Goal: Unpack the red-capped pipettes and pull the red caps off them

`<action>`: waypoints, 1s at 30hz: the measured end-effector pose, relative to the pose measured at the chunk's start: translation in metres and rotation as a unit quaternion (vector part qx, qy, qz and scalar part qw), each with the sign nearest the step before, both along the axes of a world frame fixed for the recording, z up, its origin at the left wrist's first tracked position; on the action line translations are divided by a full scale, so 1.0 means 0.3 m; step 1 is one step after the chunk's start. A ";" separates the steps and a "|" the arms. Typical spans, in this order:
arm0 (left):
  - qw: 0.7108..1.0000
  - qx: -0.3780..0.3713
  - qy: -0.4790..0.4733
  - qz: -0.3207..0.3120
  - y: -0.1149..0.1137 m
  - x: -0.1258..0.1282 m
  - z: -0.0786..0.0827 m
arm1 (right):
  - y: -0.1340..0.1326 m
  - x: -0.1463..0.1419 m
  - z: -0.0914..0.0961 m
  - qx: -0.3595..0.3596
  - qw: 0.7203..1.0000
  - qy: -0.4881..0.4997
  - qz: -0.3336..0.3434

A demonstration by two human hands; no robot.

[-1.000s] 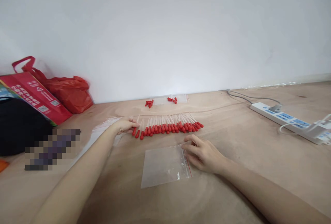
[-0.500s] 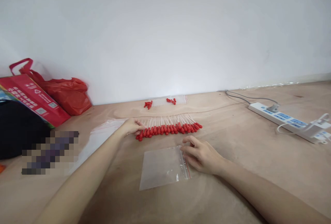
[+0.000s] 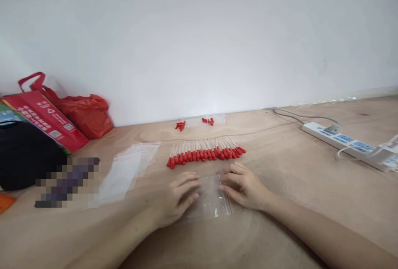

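Note:
A clear zip bag [image 3: 209,198] with a red line along its right edge lies flat on the wooden table in front of me. Over its left part is my left hand [image 3: 178,200], slightly blurred, fingers apart and holding nothing. At the zip edge, my right hand [image 3: 244,186] rests with bent fingers; a gap shows between thumb and forefinger. Just beyond the bag lies a row of droppers [image 3: 203,155] with red bulbs towards me and thin, pale stems pointing away. Neither hand touches them.
More clear bags [image 3: 124,173] lie to the left. Near the wall, several red-bulbed pieces [image 3: 180,126] lie by another clear bag [image 3: 220,119]. A white power strip [image 3: 338,138] with cables is at right; a red bag [image 3: 88,113] and black bag [image 3: 27,157] stand at left.
My left hand has left the left end of the dropper row and come towards me, over the zip bag. The right hand stays at the bag's zip edge.

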State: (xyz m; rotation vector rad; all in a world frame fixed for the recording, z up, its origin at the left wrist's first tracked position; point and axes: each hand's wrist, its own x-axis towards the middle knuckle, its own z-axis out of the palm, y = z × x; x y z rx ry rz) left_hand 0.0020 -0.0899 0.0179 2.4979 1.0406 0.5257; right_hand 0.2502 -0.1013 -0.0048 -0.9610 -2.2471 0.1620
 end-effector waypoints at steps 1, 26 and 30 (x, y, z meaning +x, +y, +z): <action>0.999 -0.010 0.025 -0.034 -0.019 0.008 -0.007 | -0.003 -0.002 0.002 -0.004 1.000 -0.006 0.021; 0.969 -0.167 -0.054 0.172 0.025 -0.024 0.000 | -0.009 0.000 -0.007 0.028 0.993 -0.063 0.100; 0.915 -0.156 -0.173 0.330 0.052 -0.176 0.106 | -0.013 0.004 -0.008 0.029 0.994 -0.059 0.086</action>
